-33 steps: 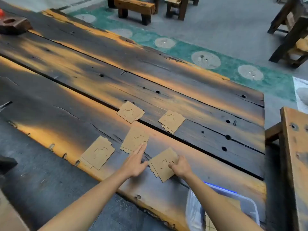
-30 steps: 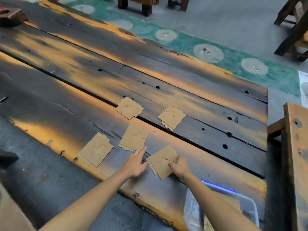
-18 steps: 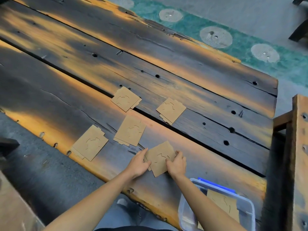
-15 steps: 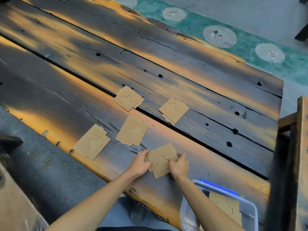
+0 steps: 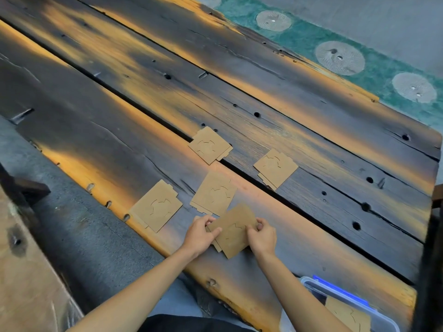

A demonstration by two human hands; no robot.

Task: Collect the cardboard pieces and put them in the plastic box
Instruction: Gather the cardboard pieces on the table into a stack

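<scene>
On the near plank of the dark wooden surface [image 5: 311, 255], both hands meet at one small stack of cardboard.

Left hand [image 5: 200, 236]: grasping the held stack [image 5: 236, 232] at its 9 o'clock edge, thumb on top, fingers curled under the edge.

Right hand [image 5: 262, 237]: pinching the same stack at its 3 o'clock edge, fingers bent over the top.

Held stack: several tan pieces with cut-out outlines, edges fanned at the lower left, tilted like a diamond; whether it is lifted off the wood or lying on it, I cannot tell.

Middle stack [image 5: 214, 193]: just beside the held stack at 11 o'clock, flat on the wood; whether the two touch is hard to say.

Left stack [image 5: 156, 206]: at 9 o'clock of the hands, near the surface's front edge, apart from the others.

Far-left stack [image 5: 209, 145]: at 12 o'clock of the middle stack, lying across the dark gap between planks.

Far-right stack [image 5: 275, 167]: at 1 o'clock of the hands, on the farther plank.

Plastic box [image 5: 316, 287]: clear, with a blue strip on its far rim, at 5 o'clock of the hands by the frame's bottom edge; cardboard [image 5: 347, 316] already lies inside.

Green mat [image 5: 374, 68]: on the floor beyond the surface, at 1 o'clock, with pale round patches.
</scene>
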